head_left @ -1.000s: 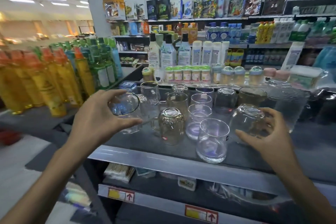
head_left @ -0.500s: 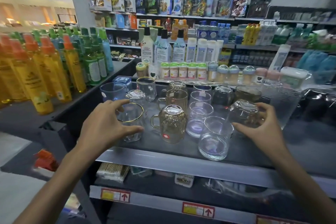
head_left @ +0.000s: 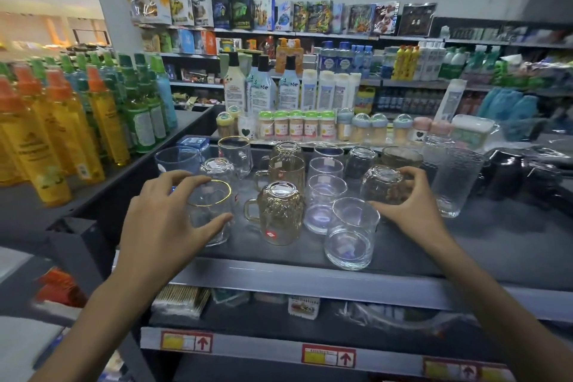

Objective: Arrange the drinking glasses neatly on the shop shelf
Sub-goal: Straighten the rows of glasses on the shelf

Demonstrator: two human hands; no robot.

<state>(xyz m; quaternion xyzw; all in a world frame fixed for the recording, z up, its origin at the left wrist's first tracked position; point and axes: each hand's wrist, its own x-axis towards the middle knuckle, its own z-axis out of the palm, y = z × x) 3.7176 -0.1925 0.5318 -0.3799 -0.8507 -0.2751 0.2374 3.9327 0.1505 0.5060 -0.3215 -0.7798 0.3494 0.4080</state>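
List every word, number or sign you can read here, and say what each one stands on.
"LINGSHEN", running vertically, last letters unclear: toy box on the top wall shelf.
Up arrow, with print too small to read: red price tag on the lower shelf edge.
Heart mark, no words: white jar behind the glasses.
Too blurred to read: yellow bottle labels and the red sticker on the amber mug.

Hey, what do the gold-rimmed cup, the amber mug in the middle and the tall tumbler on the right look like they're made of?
Gold-rimmed cup: clear, smooth glass, see-through wall, with a thin gold band on the lip. Amber mug: tinted glass, likely pressed; its diamond relief catches the light. Tall tumbler: clear with a rippled, hammered-looking surface; glass probably, though plastic can't be ruled out.
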